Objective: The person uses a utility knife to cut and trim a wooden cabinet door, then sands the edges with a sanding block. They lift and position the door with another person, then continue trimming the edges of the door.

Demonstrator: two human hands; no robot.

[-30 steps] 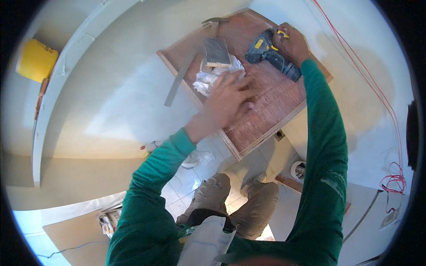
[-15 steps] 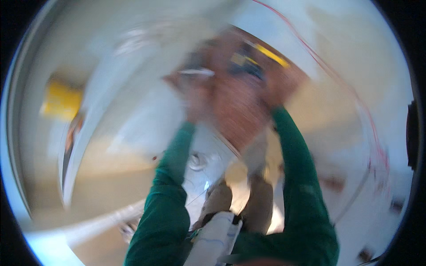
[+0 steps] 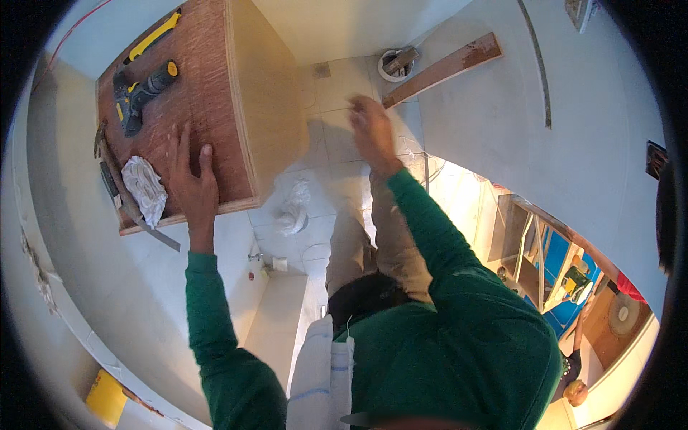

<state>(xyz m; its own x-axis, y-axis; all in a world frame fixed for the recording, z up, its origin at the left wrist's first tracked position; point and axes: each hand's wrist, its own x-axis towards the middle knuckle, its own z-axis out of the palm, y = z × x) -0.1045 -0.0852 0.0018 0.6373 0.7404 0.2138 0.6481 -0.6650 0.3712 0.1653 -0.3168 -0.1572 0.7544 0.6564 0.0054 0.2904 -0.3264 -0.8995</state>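
On the wooden box [image 3: 209, 79] lie a drill [image 3: 146, 91] and crumpled cloth [image 3: 145, 192]; your left hand [image 3: 192, 175] spreads empty over it. Near a plank [image 3: 451, 70], your right hand [image 3: 373, 135] curls, grip unclear.

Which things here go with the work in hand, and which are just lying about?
Likely with the work, on the surface by the left hand:
wooden box, under that hand
drill
yellow tool
hammer
crumpled cloth

Apparently just lying about:
white bucket
brown plank
yellow container
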